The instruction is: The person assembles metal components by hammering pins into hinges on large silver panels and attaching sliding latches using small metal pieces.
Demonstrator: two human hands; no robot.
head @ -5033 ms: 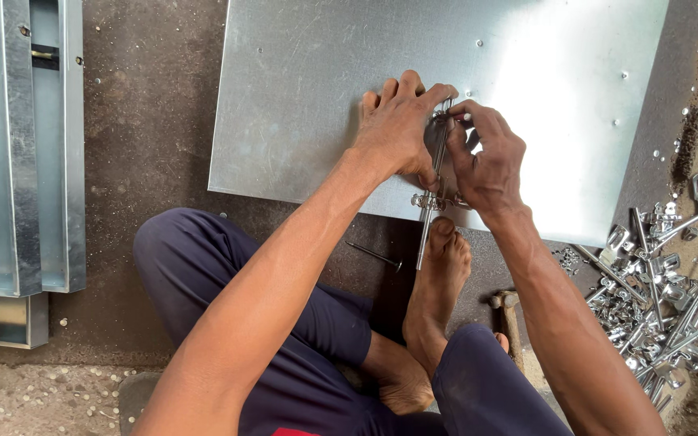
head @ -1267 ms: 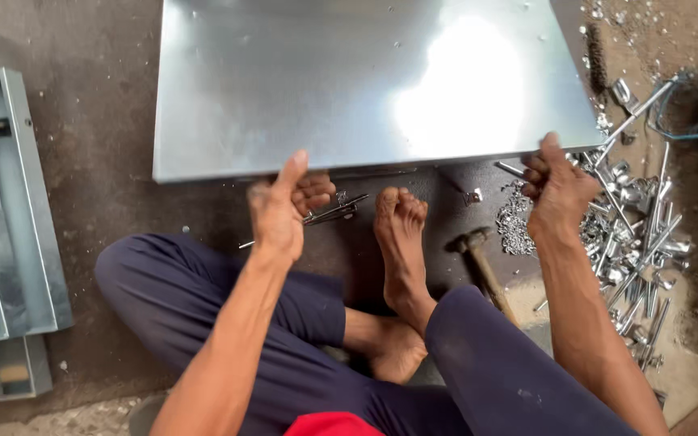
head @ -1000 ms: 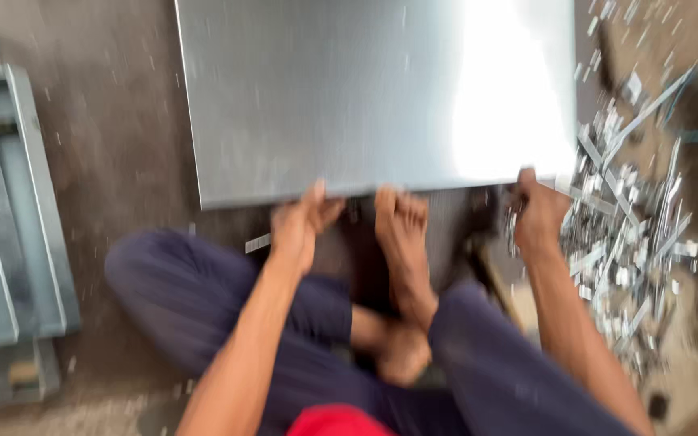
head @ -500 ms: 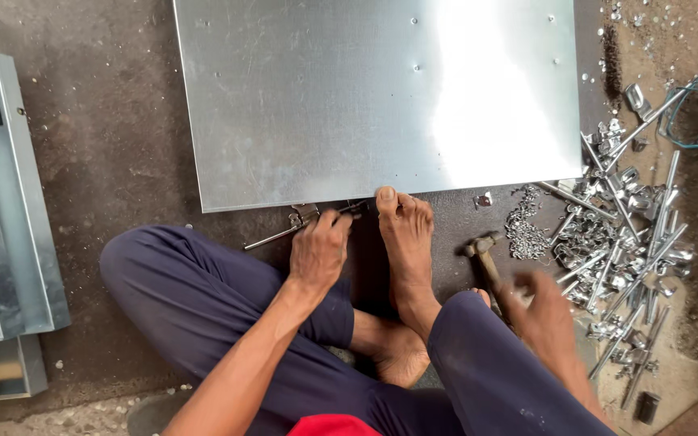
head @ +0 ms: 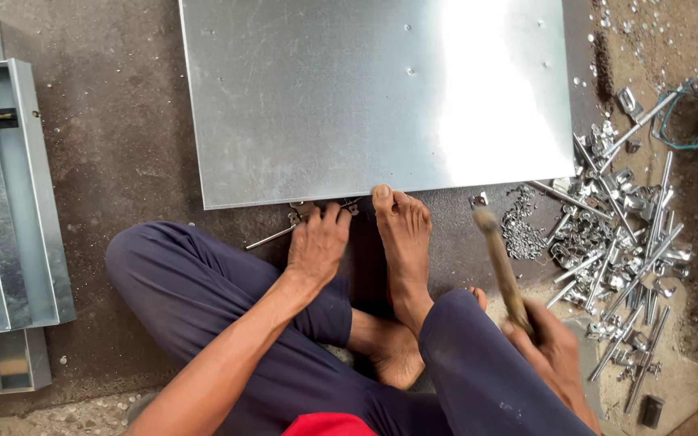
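You sat on the floor (head: pixel 123 145) with the metal sheet (head: pixel 365 97) lying flat ahead of you, its near edge just beyond your foot (head: pixel 401 242) and your left hand (head: pixel 317 246), which rested on a small rod (head: pixel 272 236) at that edge. Your right hand (head: pixel 555 347) held a hammer (head: pixel 498 258) to the right of the foot. A heap of rods and fittings (head: pixel 616 242) lay off the sheet's near right corner, and channel sections (head: pixel 10 202) lay along the floor's left edge.

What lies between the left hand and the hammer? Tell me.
In the head view, the person's bare foot lies between the left hand and the hammer, its toes touching the metal sheet's near edge.
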